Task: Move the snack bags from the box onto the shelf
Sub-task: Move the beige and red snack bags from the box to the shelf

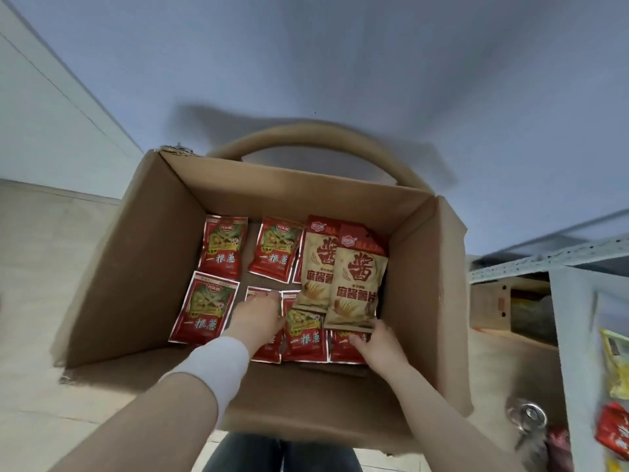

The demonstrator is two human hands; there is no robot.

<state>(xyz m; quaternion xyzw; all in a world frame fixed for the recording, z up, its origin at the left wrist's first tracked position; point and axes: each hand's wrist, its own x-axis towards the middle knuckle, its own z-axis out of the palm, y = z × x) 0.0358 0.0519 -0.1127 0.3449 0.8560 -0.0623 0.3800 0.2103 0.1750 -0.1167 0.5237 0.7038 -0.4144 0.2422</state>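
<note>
An open cardboard box (143, 267) stands on the floor below me. Several red snack bags (204, 308) lie flat on its bottom, and two beige snack bags (357, 284) lie overlapping on top of them at the right. My left hand (258, 316), with a white wristband, reaches in and lies on a red bag (269, 349) in the front row, fingers stretched to its top edge. My right hand (377, 347) is at the front beige bag's lower edge, thumb across another red bag (343, 350). Whether it grips anything is hidden.
The white metal shelf (571, 335) stands at the right, with yellow (616, 366) and red (616, 434) snack bags on it and a carton (490, 308) further in. A metal ring with keys (527, 420) hangs beside the box. A bent box flap (306, 134) arches at the back.
</note>
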